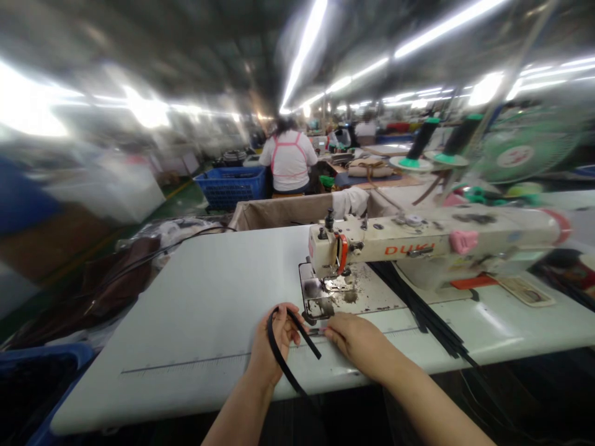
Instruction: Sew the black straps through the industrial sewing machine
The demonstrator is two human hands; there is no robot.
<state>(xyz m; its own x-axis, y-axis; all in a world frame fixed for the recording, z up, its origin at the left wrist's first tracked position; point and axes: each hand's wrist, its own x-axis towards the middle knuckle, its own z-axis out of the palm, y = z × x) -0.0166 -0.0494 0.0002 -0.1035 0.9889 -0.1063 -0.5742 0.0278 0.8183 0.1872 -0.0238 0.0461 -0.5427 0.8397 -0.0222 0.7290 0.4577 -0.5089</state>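
Note:
My left hand [279, 337] is closed around a narrow black strap [275, 347] just in front of the sewing machine's needle area. The strap loops over the fingers, with one short end pointing down to the right and the longer part hanging past the table's front edge. My right hand [356, 341] is beside it, its fingers pinched on a small, thin, dark and pinkish item [318, 331] whose kind I cannot make out. Both hands are over the front of the white table, near the presser foot [332, 286] of the sewing machine [418, 241].
Several black strips [418, 303] lie across the machine bed to the right. A ruler scale [186, 364] marks the white tabletop [209, 297]. Behind stands a cloth-lined bin [279, 214]. Thread cones [423, 142] and a green fan [525, 148] are at right. A person [289, 158] sits ahead.

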